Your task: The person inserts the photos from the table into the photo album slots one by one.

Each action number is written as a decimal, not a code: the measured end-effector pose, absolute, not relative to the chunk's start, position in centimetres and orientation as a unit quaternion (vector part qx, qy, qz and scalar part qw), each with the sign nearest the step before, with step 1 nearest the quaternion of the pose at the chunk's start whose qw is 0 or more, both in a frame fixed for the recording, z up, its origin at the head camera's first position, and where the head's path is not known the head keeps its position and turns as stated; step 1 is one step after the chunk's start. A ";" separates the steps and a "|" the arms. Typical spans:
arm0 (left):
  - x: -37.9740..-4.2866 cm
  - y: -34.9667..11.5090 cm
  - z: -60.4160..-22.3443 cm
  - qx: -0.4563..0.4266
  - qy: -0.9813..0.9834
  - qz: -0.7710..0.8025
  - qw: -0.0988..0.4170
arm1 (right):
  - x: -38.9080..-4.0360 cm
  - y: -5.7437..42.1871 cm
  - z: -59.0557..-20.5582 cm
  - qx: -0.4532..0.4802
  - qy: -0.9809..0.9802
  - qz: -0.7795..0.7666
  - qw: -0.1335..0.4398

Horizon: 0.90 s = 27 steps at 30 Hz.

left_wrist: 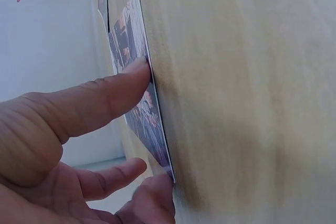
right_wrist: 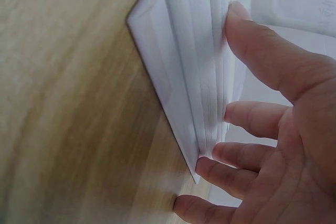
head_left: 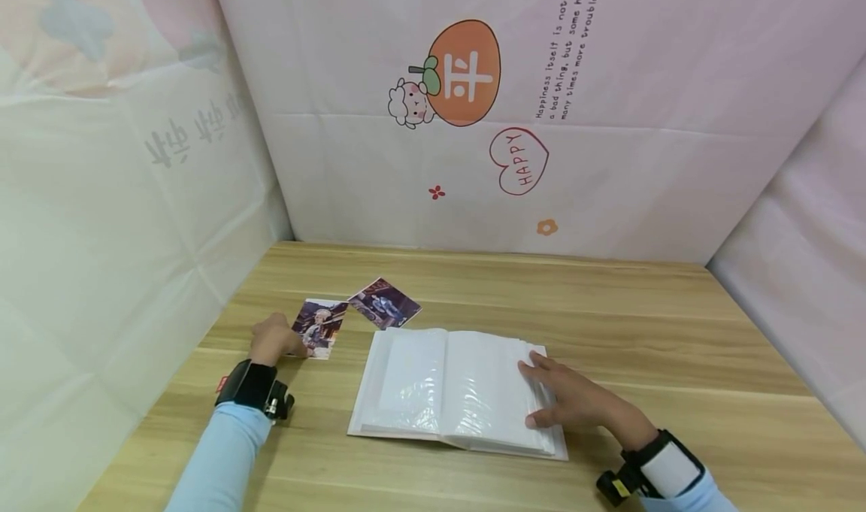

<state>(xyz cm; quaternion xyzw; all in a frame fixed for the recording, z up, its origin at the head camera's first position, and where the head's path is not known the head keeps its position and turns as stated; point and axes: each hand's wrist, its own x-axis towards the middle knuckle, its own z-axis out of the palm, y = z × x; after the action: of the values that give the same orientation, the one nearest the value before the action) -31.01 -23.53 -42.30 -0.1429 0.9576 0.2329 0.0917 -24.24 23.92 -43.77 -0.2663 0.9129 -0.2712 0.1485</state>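
Your left hand (head_left: 276, 338) touches the left photo (head_left: 320, 327) (whether pinching, I can't tell); your right hand (head_left: 571, 393), fingers apart, touches the album (head_left: 414, 380).

Printed backdrop (head_left: 379, 181) behind wood-grained table (head_left: 643, 331)

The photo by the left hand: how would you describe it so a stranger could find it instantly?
On the wooden table, find the open white album, then look left of its far left corner. The photo is the left-hand one of two there. The left hand touches it; the diamond-turned photo beside it lies untouched.
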 end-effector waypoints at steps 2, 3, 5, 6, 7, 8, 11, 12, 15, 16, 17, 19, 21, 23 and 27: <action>-31.1 -23.6 -42.3 -0.133 0.961 0.223 0.095 | -24.3 23.9 -43.8 -0.265 0.913 -0.271 0.149; -31.2 -23.7 -42.4 -0.130 0.963 0.217 0.096 | -24.2 23.9 -43.8 -0.265 0.913 -0.271 0.149; -31.3 -23.9 -42.4 -0.122 0.966 0.205 0.095 | -24.2 23.9 -43.8 -0.263 0.915 -0.269 0.149; -31.3 -23.9 -42.5 -0.121 0.967 0.203 0.095 | -24.2 23.9 -43.8 -0.263 0.915 -0.269 0.148; -31.3 -24.0 -42.5 -0.123 0.966 0.208 0.095 | -24.2 23.9 -43.8 -0.264 0.915 -0.268 0.148; -31.3 -24.0 -42.6 -0.126 0.963 0.218 0.094 | -24.2 24.0 -43.8 -0.265 0.915 -0.267 0.147; -31.3 -24.2 -42.8 -0.131 0.957 0.242 0.089 | -24.2 24.0 -43.8 -0.269 0.914 -0.267 0.144; -31.2 -24.2 -42.8 -0.133 0.955 0.252 0.087 | -24.2 24.0 -43.9 -0.270 0.914 -0.266 0.144; -31.1 -24.6 -43.0 -0.127 0.952 0.268 0.077 | -24.2 23.9 -43.9 -0.265 0.914 -0.269 0.146; -31.0 -24.7 -43.1 -0.121 0.953 0.269 0.070 | -24.2 23.9 -43.9 -0.263 0.915 -0.269 0.147; -31.0 -24.9 -43.2 -0.115 0.954 0.271 0.064 | -24.2 23.9 -43.9 -0.262 0.915 -0.269 0.148; -30.9 -25.2 -43.3 -0.102 0.954 0.276 0.051 | -24.2 23.9 -43.9 -0.261 0.915 -0.269 0.147; -30.9 -25.4 -43.5 -0.093 0.953 0.286 0.040 | -24.2 23.9 -43.9 -0.264 0.916 -0.267 0.144; -30.9 -25.7 -43.7 -0.086 0.950 0.299 0.031 | -24.2 24.0 -43.9 -0.268 0.916 -0.265 0.141; -31.0 -26.0 -43.9 -0.076 0.945 0.318 0.020 | -24.2 24.0 -43.9 -0.271 0.914 -0.266 0.141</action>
<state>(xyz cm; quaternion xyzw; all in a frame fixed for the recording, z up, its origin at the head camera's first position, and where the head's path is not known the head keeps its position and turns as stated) -30.96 -26.04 -43.91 -0.0756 0.9449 0.3178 0.0200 -24.20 23.99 -43.91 -0.2714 0.9143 -0.2657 0.1408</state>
